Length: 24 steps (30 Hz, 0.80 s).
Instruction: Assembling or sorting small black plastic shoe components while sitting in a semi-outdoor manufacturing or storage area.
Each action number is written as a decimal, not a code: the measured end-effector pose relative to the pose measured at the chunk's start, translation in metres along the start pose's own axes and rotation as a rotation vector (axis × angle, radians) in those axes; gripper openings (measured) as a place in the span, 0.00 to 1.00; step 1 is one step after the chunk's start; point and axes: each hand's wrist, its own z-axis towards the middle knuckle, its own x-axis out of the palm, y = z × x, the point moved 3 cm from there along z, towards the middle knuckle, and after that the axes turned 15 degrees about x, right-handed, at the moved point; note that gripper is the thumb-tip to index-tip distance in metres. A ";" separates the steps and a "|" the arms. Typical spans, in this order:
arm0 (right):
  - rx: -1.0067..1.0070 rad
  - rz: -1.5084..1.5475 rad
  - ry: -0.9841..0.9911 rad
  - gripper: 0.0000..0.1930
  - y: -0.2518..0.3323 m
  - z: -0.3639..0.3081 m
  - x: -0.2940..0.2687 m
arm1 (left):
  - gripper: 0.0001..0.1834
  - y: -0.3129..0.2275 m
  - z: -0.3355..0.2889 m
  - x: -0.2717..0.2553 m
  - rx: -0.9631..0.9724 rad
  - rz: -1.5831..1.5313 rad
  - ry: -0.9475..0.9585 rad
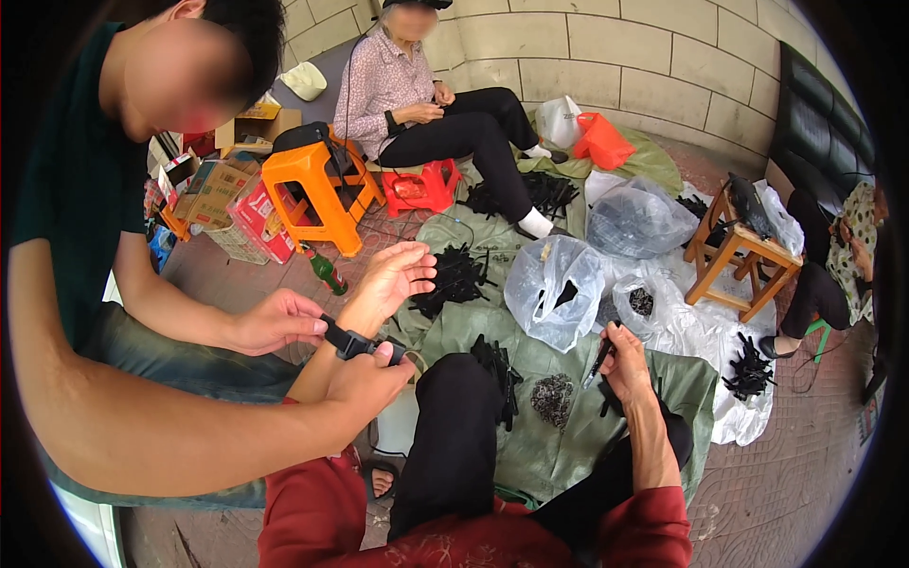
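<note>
My left hand (396, 276) is raised with its fingers stretched out, open, holding nothing. Around that wrist goes a black strap with a buckle (354, 345). A person at my left grips the strap with one hand (276, 322) and presses its other side with the other hand (367, 386). My right hand (627, 364), above my right knee, is closed on a slim black stick (602, 358) with a pale lower tip. Between my knees, on a green sheet (525, 459), lie a heap of small grey-black pieces (552, 399) and a pile of black strips (500, 374).
Clear plastic bags (554, 289) stand ahead. More black strips (454, 282) lie beyond. An orange stool (312, 170), a green bottle (327, 273) and cartons (222, 194) are left. A seated person (402, 95) is at the back; a wooden stool (743, 241) stands right.
</note>
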 end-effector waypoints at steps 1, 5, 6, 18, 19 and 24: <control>-0.005 0.002 0.002 0.12 0.000 0.001 -0.001 | 0.09 0.000 0.000 0.002 0.002 -0.001 0.010; -0.007 -0.005 -0.006 0.11 0.002 -0.002 0.003 | 0.09 0.001 -0.002 0.003 0.008 0.028 0.006; -0.007 -0.006 -0.009 0.11 0.001 -0.002 0.003 | 0.09 0.002 -0.002 0.004 0.008 0.036 -0.001; -0.008 -0.021 0.018 0.11 -0.002 0.000 0.000 | 0.09 0.009 -0.002 -0.005 0.022 0.035 -0.027; -0.005 -0.019 -0.001 0.11 -0.002 -0.001 -0.001 | 0.09 0.012 -0.001 -0.006 0.014 0.010 -0.040; 0.009 -0.016 -0.001 0.10 -0.002 -0.001 0.005 | 0.08 0.004 -0.010 -0.003 -0.024 -0.085 -0.081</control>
